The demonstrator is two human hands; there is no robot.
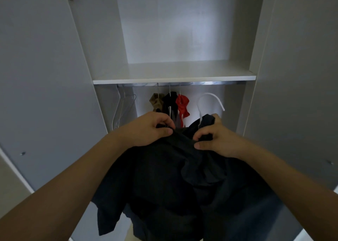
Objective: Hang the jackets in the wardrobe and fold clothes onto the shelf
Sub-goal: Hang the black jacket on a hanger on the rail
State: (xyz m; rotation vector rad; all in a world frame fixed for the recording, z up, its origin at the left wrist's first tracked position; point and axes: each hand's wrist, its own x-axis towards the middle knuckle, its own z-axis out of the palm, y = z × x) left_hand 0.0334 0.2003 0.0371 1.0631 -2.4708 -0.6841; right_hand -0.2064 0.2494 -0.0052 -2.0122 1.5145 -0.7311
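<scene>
A dark jacket (175, 182) hangs bunched in front of the open wardrobe, held up at its top edge by both hands, its body and a sleeve drooping below. The left hand (150, 129) pinches a fold near the collar between thumb and curled fingers, and a small dark piece, perhaps a zip pull, shows at its fingertips. The right hand (212, 140) grips the other side of the collar, fingers curled into the cloth. A white hanger (210, 98) rises just behind the right hand; its lower part is hidden by the cloth, so I cannot tell whether it sits inside the jacket. Holding the collar apart like this probably serves to seat the shoulders on the hanger or to close the front before hanging.

Beyond the hands, the rail (182, 83) runs under the shelf (173, 79). Three garments already hang from it side by side: a tan one (156, 101), a black one (170, 101) and a red one (182, 105). Bare hangers (120, 108) hang at the rail's left end. The rail right of the red garment looks like the likely spot for this jacket. Nothing folded shows on the shelf, so that part seems not yet begun.
</scene>
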